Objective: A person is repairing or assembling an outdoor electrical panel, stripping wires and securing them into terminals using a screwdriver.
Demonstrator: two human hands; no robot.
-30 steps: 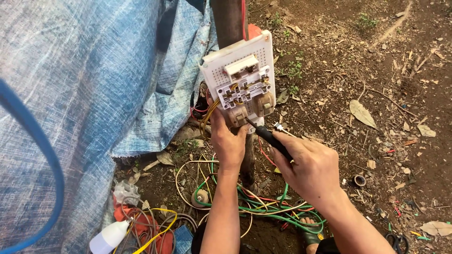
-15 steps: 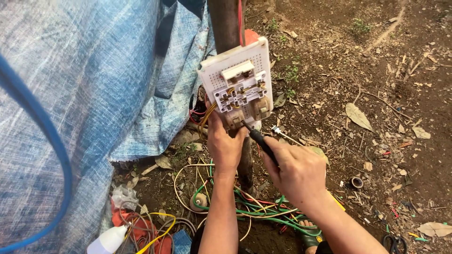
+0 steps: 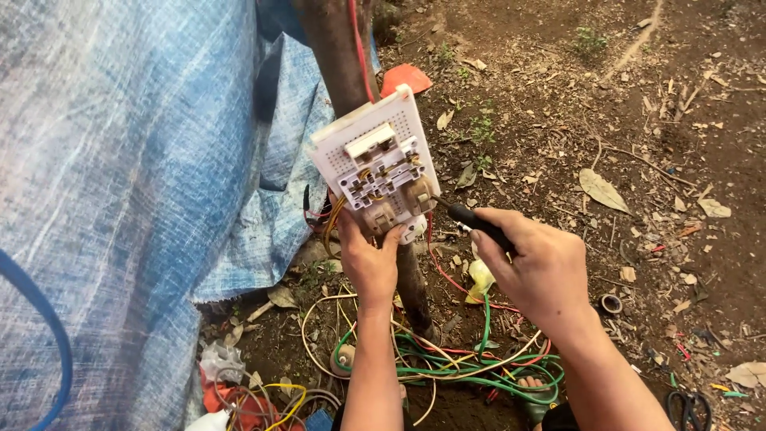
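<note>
The right hand point(image 3: 542, 271) has swung its screwdriver point(image 3: 479, 223) tip from under the switch plate point(image 3: 375, 160) to its right edge; the left hand point(image 3: 369, 259) clenches the plate's lower end, above its fingers; the tip is hard to make out.

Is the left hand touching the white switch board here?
Touching. The head view shows the left hand gripping the lower edge of the white switch board, fingers wrapped against it with no gap.

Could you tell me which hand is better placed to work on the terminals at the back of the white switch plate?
The right hand: it holds the black-handled screwdriver, tip at the white switch plate. The left hand grips the plate's lower edge.
</note>
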